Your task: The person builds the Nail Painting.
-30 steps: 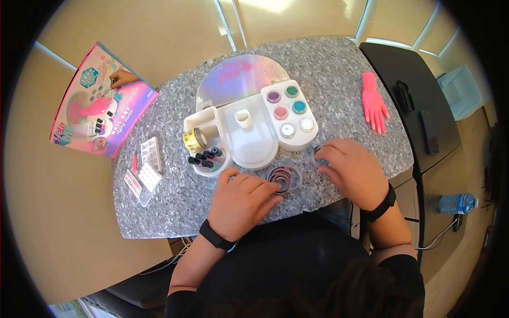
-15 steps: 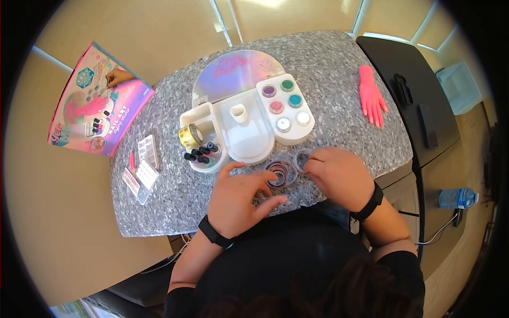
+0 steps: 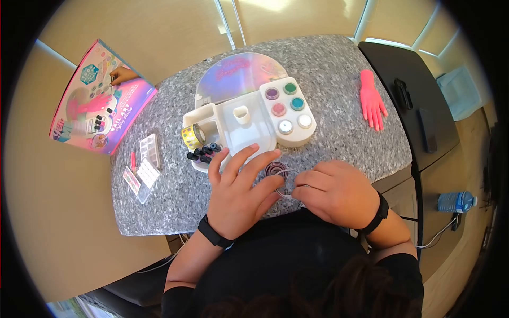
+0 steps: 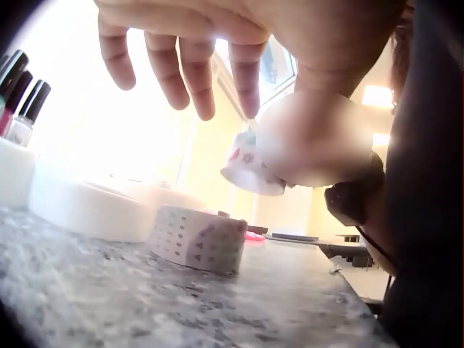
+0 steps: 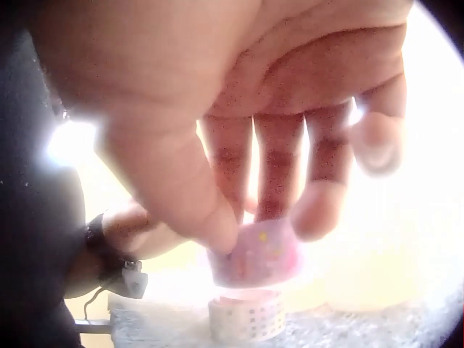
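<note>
My right hand (image 3: 339,193) pinches a patterned sticker roll (image 5: 257,255) between thumb and fingers in the right wrist view. In the left wrist view this raised roll (image 4: 246,163) is tilted, above and beyond another patterned roll (image 4: 199,239) that rests on the counter. The head view shows the coiled dark-and-pink layers (image 3: 274,169) of the lower roll between my hands. My left hand (image 3: 238,188) hovers with fingers spread over the front of the white tray (image 3: 249,124), its thumb near the rolls; whether it touches them is unclear.
Polish bottles (image 3: 204,152) and a yellow roll (image 3: 192,137) stand in the tray's left compartment, with glitter pots on its right. Nail sets (image 3: 149,151) and a box (image 3: 101,106) are left; a pink model hand (image 3: 372,100) lies right, and a bottle (image 3: 457,202) beyond.
My right hand has brought its roll leftward, beside the coiled roll. My left hand has moved up from beside that roll, and its fingers have spread out over the tray's front edge.
</note>
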